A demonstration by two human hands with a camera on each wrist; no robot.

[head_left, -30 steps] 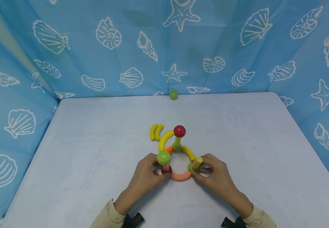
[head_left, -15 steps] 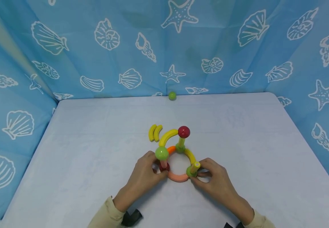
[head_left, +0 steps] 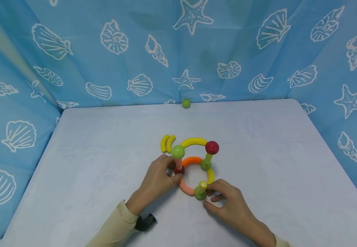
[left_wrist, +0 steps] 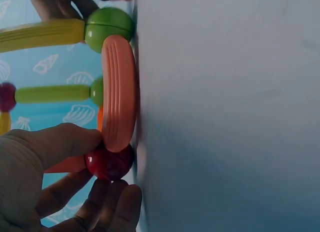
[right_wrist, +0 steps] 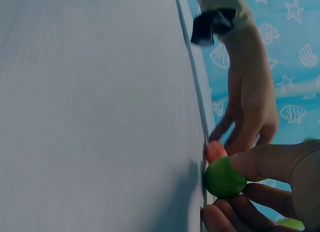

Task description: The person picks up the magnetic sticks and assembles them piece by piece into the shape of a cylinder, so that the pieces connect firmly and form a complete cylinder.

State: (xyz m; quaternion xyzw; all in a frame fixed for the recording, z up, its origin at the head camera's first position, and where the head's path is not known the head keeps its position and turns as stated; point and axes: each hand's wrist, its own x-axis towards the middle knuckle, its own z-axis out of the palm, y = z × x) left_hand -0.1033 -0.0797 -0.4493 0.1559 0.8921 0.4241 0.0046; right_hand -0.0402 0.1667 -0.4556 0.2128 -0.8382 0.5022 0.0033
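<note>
A toy frame of balls and sticks stands on the table. Its ground ring includes a salmon curved stick, an orange curved stick and a yellow one. My left hand pinches the dark red ball at the ring's left, below an upright stick topped by a light green ball. My right hand has thumb and fingers about the front green ball, which bears a short yellow upright stick. A red ball tops the back upright, with a yellow curved stick reaching leftward from it.
Two small yellow curved sticks lie side by side just behind and left of the frame. A loose green ball sits at the table's far edge, by the blue shell-print curtain.
The whole frame has turned clockwise as seen from above. Its red-topped upright moved right, the light green-topped one moved back, and the short yellow upright came left and forward. Both hands moved with it.
</note>
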